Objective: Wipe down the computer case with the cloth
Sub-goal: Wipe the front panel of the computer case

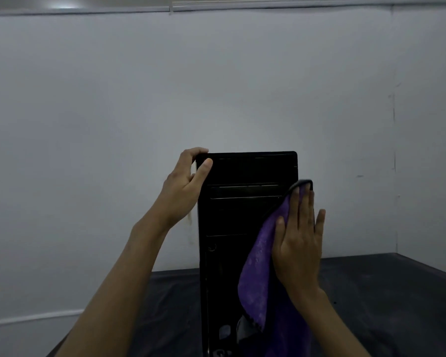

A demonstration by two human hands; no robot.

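Computer case, a tall black glossy tower (232, 228), stands upright on a dark cloth-covered table (397, 292) before a pale grey wall (216, 86), its front panel facing the camera. A person's left hand (184, 186) grips the case's top left corner, fingers curled over the upper edge and thumb laid on the front. The right hand (300, 238), fingers straight and together, presses a purple microfibre cloth (258, 274) flat against the case's right edge, the loose end hanging down the front. The step in hand appears to be wiping that right side. To do it well, the bracing hand should likely hold firm so the tower does not tip, while the flat palm draws the cloth in long, even strokes along the edge, gathering the trailing end so that it does not drag.
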